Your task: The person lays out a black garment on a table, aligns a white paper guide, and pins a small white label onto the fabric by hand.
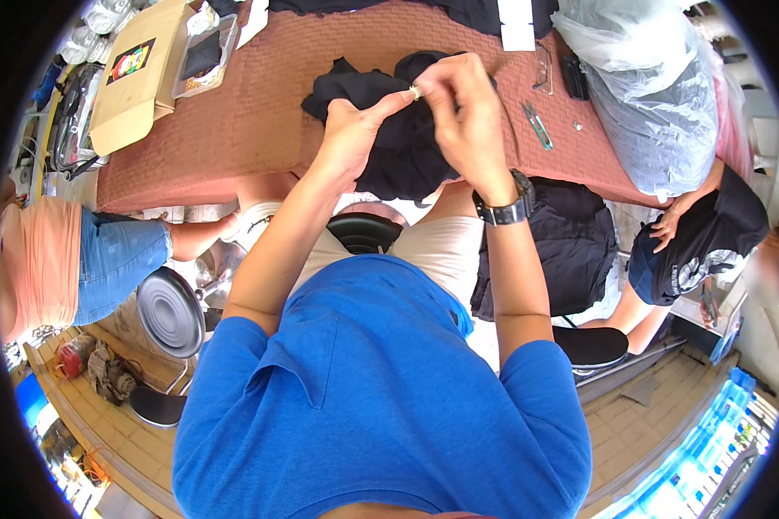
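My left hand [355, 134] and my right hand [472, 112] meet above the table, fingertips close together. Between them is a small pale, shiny piece [415, 92], too small to name. The left thumb and finger pinch it from the left, and the right fingers close on it from the other side. Under both hands a black cloth garment [398, 160] lies bunched at the table's near edge, partly hidden by them. Right of the garment lie thread snips [537, 125] with green handles.
The table has a reddish-brown cover [260, 104]. A cardboard box [134, 82] and a clear plastic container [221, 65] stand at left. Glasses [543, 69] lie near a large stuffed plastic bag [649, 95] at right. People sit on both sides; black fabric [571, 246] hangs beside my right arm.
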{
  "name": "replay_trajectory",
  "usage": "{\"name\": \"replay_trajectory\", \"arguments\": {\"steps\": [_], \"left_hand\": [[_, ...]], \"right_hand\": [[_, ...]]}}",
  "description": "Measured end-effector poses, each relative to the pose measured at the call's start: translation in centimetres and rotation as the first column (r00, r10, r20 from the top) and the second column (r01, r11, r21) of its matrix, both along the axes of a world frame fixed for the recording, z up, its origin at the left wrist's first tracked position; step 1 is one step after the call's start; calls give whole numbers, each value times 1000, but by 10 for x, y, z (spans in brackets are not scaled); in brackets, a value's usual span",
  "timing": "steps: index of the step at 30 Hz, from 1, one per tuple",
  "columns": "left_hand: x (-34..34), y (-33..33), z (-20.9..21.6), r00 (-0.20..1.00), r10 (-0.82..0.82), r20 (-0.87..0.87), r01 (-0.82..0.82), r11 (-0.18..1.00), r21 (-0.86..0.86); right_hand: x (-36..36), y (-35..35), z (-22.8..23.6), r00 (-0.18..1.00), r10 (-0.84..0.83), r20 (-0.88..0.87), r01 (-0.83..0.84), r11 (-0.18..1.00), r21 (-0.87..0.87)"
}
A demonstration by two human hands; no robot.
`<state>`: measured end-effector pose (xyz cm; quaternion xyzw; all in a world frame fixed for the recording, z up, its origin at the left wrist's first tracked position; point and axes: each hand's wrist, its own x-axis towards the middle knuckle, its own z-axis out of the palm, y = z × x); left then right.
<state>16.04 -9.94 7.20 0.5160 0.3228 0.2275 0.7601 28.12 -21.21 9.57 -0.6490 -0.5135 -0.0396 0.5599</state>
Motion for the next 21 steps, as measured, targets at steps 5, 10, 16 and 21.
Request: {"name": "replay_trajectory", "arguments": {"steps": [5,10,16,21], "left_hand": [[2,15,-27,989,144,-39,-124,938,324],[8,21,-35,982,185,42,-184,868,461],[4,21,-23,984,176,-27,-146,886,441],[12,16,-9,980,24,200,19,978,-207]], "right_hand": [[-2,-32,92,986,143,-83,-95,899,427],[27,-126,184,917,273,290,-394,731,557],[-2,-168,195,843,457,282,-511,519,685],[-25,-105,143,981,188,38,-188,904,383]]}}
